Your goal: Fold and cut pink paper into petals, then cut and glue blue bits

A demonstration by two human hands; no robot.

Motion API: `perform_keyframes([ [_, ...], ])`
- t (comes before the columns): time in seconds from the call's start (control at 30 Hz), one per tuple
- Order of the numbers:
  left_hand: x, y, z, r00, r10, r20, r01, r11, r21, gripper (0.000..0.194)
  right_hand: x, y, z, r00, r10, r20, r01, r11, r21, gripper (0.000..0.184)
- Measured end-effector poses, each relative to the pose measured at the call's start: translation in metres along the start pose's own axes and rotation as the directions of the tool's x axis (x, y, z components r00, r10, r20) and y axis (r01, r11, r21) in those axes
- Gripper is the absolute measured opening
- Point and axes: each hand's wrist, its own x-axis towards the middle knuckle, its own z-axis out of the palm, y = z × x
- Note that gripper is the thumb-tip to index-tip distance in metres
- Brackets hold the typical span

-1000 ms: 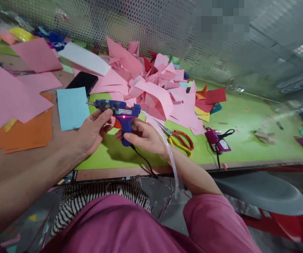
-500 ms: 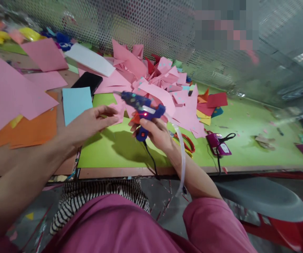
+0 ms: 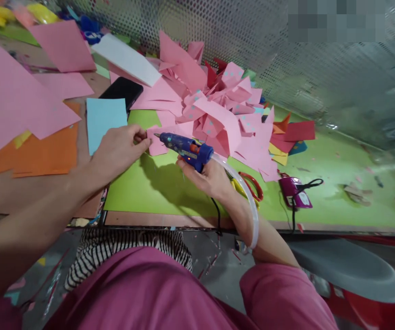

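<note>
Wrapped round the handle of a blue hot glue gun (image 3: pixel 186 150) is my right hand (image 3: pixel 209 178). A long translucent glue stick (image 3: pixel 248 197) curves out of the gun's back and down over my forearm. The nozzle points left, over a small pink paper piece (image 3: pixel 157 141). My left hand (image 3: pixel 118 144) pinches that piece at its left edge, just above the green mat (image 3: pixel 142 192). Beyond both hands lies a heap of pink folded paper pieces (image 3: pixel 214 101), some with blue dots. Close to my left hand is a light blue paper square (image 3: pixel 106 119).
Scissors (image 3: pixel 252 187) with red and yellow handles lie beside my right forearm. Further right is a purple box with a black cord (image 3: pixel 295 193). A black phone (image 3: pixel 125 91), pink sheets (image 3: pixel 18 101) and orange sheets (image 3: pixel 46 153) lie left. A perforated metal panel (image 3: pixel 252 41) stands behind.
My right hand has tilted the glue gun from upright to pointing lower, its nozzle now over the pink piece. My left hand still holds that piece. The view has shifted slightly.
</note>
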Motion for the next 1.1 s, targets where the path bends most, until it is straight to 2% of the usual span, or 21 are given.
perform_keyframes([
  [0.07, 0.0, 0.001, -0.001, 0.998, -0.028, 0.053, 0.031, 0.998, -0.052, 0.015, 0.002, -0.002, 0.003, 0.998, -0.053, -0.025, 0.049, 0.99, -0.135, 0.024],
  [0.13, -0.001, 0.003, -0.001, 0.992, -0.075, 0.102, 0.086, 0.989, -0.117, 0.016, 0.002, -0.005, 0.004, 0.995, -0.088, -0.039, 0.079, 0.979, -0.19, 0.024],
  [0.2, -0.002, 0.004, -0.002, 0.991, -0.085, 0.108, 0.103, 0.98, -0.171, 0.017, 0.002, -0.006, 0.005, 0.994, -0.097, -0.044, 0.088, 0.98, -0.176, 0.023],
  [0.4, -0.005, 0.001, 0.0, 0.997, -0.013, 0.075, 0.028, 0.978, -0.205, 0.024, 0.0, -0.005, 0.005, 0.995, -0.07, -0.066, 0.058, 0.985, -0.161, 0.023],
  [0.6, -0.005, -0.002, 0.002, 0.996, 0.014, 0.086, 0.007, 0.972, -0.235, 0.025, -0.001, -0.007, 0.006, 0.992, -0.066, -0.112, 0.042, 0.978, -0.203, 0.033],
  [0.83, -0.006, 0.0, 0.002, 0.997, -0.002, 0.072, 0.021, 0.964, -0.264, 0.024, -0.001, -0.01, 0.005, 0.988, -0.131, -0.083, 0.115, 0.978, -0.172, 0.035],
  [1.1, -0.005, -0.002, 0.002, 0.997, 0.021, 0.068, -0.003, 0.969, -0.247, 0.024, -0.003, -0.011, 0.004, 0.991, -0.107, -0.083, 0.093, 0.983, -0.157, 0.035],
])
